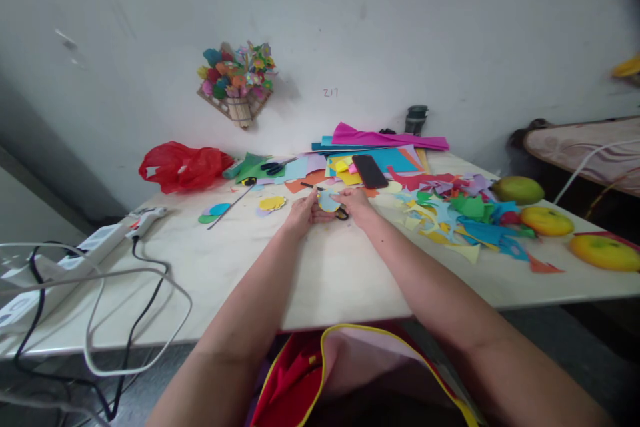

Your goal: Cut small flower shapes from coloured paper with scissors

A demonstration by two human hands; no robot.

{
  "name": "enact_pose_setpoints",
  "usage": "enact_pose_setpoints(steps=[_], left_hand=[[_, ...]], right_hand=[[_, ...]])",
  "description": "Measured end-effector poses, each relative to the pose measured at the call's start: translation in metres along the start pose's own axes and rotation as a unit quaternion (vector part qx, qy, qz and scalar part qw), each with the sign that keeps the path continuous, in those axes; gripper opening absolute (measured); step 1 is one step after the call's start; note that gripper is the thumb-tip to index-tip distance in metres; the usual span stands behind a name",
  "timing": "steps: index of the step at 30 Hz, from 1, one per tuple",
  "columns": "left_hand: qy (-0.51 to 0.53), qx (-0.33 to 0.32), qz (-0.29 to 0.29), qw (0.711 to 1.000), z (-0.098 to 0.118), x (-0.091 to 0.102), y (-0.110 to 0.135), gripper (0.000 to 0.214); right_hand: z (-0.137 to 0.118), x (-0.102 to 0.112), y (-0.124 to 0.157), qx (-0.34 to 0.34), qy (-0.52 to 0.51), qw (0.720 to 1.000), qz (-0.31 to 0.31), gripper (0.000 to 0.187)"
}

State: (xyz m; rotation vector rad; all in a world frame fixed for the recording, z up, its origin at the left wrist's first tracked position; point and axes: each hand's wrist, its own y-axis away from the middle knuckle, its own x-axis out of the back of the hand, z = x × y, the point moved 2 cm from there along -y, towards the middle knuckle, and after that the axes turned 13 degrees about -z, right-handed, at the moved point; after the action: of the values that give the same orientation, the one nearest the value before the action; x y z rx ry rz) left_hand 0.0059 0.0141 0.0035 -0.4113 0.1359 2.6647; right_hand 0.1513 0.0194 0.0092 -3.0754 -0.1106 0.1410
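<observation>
A small light blue paper piece (328, 201) with a rounded outline is held up over the middle of the table. My left hand (304, 211) grips it from the left, with thumb on top and fingers underneath. From the other side, my right hand (358, 204) pinches its right edge. A black loop, like a scissors handle (342, 214), shows just below the paper by my right fingers; I cannot tell if it is held. To the left lies a yellow scalloped paper cutout (272, 203), and farther left are a blue paper circle (220, 209) and a green one (206, 219).
Behind my hands lie a phone (370, 171), black-handled scissors (274, 166) and coloured paper sheets (390, 140). Paper scraps (450, 213) and mangoes (547, 221) cover the right side. A red plastic bag (183, 167), power strip (95, 240) and loose cables occupy the left.
</observation>
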Motion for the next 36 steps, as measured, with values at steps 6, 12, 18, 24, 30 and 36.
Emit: enact_pose_setpoints(steps=[6,12,18,24,30,36], left_hand=[[-0.03,-0.002,-0.043,0.999,-0.002,0.001,0.001,0.029],[-0.032,-0.004,-0.04,0.999,-0.004,0.004,-0.003,0.024],[-0.035,-0.008,-0.033,0.999,-0.004,0.003,-0.001,0.025],[-0.05,-0.023,-0.03,0.998,-0.002,0.003,0.0,0.029],[-0.055,-0.03,-0.021,0.998,-0.001,0.005,0.0,0.026],[-0.06,-0.036,-0.042,0.997,0.0,0.004,0.001,0.03]], right_hand=[[0.001,-0.001,0.0,0.002,0.017,1.0,-0.002,0.027],[0.003,0.0,-0.001,-0.003,0.024,1.0,0.001,0.032],[0.003,0.0,0.0,-0.016,-0.007,1.0,-0.017,0.031],[-0.001,0.005,0.001,-0.023,-0.039,0.998,-0.032,0.052],[-0.006,0.008,0.004,-0.014,-0.036,0.999,-0.037,0.048],[-0.006,0.011,0.003,0.021,-0.021,0.998,-0.055,0.028]])
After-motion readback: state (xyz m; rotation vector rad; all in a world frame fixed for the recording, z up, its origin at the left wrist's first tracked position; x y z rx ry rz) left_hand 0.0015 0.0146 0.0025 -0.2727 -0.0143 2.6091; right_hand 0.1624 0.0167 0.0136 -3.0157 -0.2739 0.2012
